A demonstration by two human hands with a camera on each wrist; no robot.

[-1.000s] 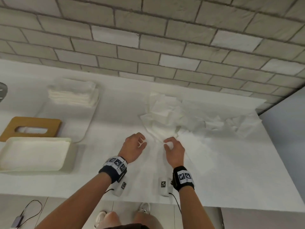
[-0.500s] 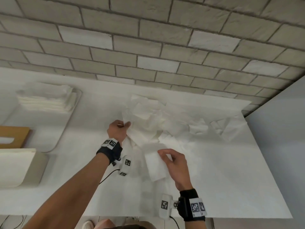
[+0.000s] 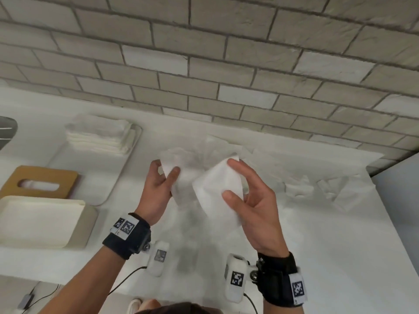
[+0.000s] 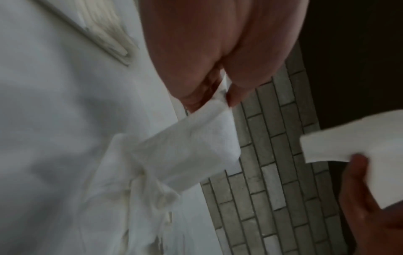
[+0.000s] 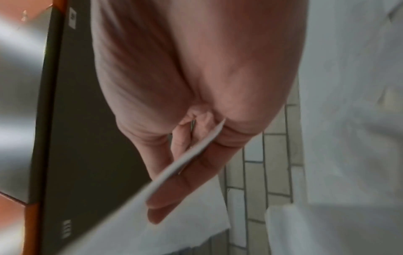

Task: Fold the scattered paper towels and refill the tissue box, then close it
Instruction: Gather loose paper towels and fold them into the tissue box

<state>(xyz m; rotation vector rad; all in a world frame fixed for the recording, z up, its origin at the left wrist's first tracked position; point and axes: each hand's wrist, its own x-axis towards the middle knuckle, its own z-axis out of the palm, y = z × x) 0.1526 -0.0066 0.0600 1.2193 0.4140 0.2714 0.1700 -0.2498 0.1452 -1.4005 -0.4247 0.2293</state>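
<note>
Head view: both hands [image 3: 156, 191] [image 3: 254, 209] pinch one paper towel [image 3: 213, 189].

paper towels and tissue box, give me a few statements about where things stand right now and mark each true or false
1. Both hands are holding paper towel above the counter. True: the left hand pinches one end and the right hand grips the other end of a paper towel.
2. The wooden lid is already on the tissue box. False: it lies on the counter behind the open box.
3. A stack of folded towels sits on the tray. True.
4. The scattered towels have all been cleared. False: several still lie crumpled on the counter to the right.
5. The tissue box is packed with folded towels. False: the stack is on the tray.
</note>
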